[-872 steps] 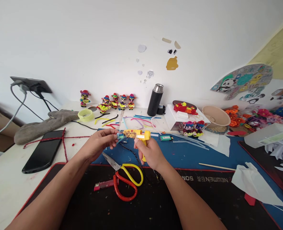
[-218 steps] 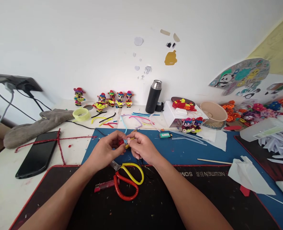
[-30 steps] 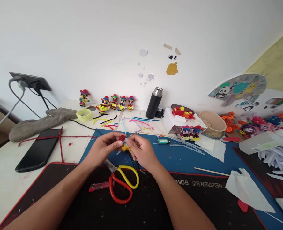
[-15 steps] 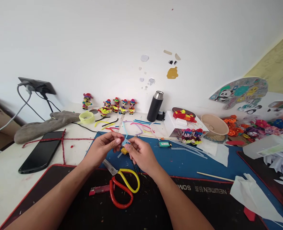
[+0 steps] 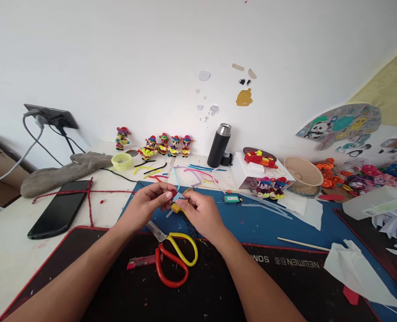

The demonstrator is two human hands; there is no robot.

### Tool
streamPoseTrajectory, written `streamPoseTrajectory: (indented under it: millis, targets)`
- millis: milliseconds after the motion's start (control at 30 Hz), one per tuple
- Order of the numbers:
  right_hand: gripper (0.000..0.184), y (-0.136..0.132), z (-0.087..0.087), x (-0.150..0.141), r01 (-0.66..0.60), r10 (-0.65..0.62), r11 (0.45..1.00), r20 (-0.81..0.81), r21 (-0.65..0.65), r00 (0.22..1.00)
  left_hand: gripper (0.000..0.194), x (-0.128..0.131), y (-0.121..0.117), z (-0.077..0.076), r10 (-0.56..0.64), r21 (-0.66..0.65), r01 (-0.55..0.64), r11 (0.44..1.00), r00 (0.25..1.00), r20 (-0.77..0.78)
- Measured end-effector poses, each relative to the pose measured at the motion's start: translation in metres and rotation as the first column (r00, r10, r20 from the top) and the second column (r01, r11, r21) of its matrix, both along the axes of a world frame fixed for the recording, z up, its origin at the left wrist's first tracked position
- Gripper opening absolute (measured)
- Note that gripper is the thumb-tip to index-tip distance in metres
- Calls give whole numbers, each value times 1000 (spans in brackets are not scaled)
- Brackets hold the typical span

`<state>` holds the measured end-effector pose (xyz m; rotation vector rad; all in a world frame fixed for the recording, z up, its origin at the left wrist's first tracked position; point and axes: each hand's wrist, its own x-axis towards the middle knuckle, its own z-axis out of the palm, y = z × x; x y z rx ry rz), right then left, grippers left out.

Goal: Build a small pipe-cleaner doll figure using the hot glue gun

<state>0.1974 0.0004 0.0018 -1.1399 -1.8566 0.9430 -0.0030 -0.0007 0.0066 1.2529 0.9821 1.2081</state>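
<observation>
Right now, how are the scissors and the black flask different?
The scissors lie down; the flask stands up.
The scissors have one red handle and one yellow handle; the flask is mostly black.
The scissors spread into two loops; the flask is one straight cylinder.
Both have silvery metal, and neither is in the left hand or right hand.

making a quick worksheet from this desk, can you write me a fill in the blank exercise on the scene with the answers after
1. The left hand and right hand pinch a small piece coloured red and light ____.
2. The scissors have one red handle and one ____ handle.
3. A red strand lies across the black ____.
4. Left of the flask, the small figures number ____.

Missing words: blue; yellow; phone; five.
</observation>
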Motion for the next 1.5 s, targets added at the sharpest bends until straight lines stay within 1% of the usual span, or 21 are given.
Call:
streamPoseTrajectory:
  millis: [33, 100, 200, 267, 333, 467, 600, 667, 733, 833, 933, 1033, 1133, 1233, 1367, 1500]
  targets:
    - [30, 0, 0, 0, -3, 3, 1000, -20, -18, 1000, 42, 0, 0, 0, -2, 3, 2, 1000, 1000, 3]
    - [29, -1, 1, -1, -35, 28, 995, -84, -92, 996, 41, -1, 0, -1, -1, 15, 1, 1000, 1000, 17]
    - [33, -1, 0, -2, -121, 71, 966, -213, -229, 974, 38, -2, 0, -2, 8, 34, -9, 999, 999, 42]
    - [36, 0, 0, -2, -149, 74, 952, -270, -269, 960, 37, -2, 0, -2, 7, 41, -9, 999, 999, 54]
    - [33, 0, -1, -2, -136, 62, 955, -271, -265, 961, 36, -2, -1, -3, 0, 38, -2, 999, 998, 58]
    - [28, 1, -1, -2, -69, 28, 976, -198, -204, 980, 37, -3, 0, -1, -26, 23, 25, 999, 999, 37]
    - [26, 1, 1, 0, -40, 12, 985, -164, -169, 986, 45, -6, 1, 2, -79, 37, 79, 996, 997, -5]
    - [26, 1, 2, 1, -36, 11, 987, -153, -156, 988, 46, -8, 0, 3, -98, 54, 101, 993, 993, -63]
    - [26, 1, 3, 2, -34, 16, 990, -133, -135, 991, 40, -10, -1, 5, -99, 82, 113, 990, 981, -166]
    - [24, 2, 1, 2, -35, 25, 994, -90, -104, 996, 33, -12, -3, 7, -66, 139, 115, 984, 946, -318]
    - [24, 2, -1, 2, -26, 20, 996, -72, -85, 997, 33, -12, -3, 7, -41, 168, 114, 979, 921, -388]
    - [28, 2, -2, 2, -41, 29, 992, -105, -117, 994, 34, -12, -2, 5, -37, 158, 103, 982, 927, -373]
    - [34, 2, -1, 2, -89, 54, 978, -181, -190, 982, 37, -11, -2, 4, -45, 133, 88, 987, 954, -295]
    - [34, 2, 1, 2, -108, 52, 966, -230, -235, 972, 37, -11, -3, 5, -80, 104, 109, 989, 965, -249]
    - [32, 2, 4, 3, -98, 44, 968, -230, -229, 972, 36, -11, -4, 9, -93, 102, 124, 987, 960, -264]
    - [31, 3, 4, 5, -124, 64, 963, -242, -239, 968, 35, -12, -4, 10, -120, 110, 158, 981, 949, -291]
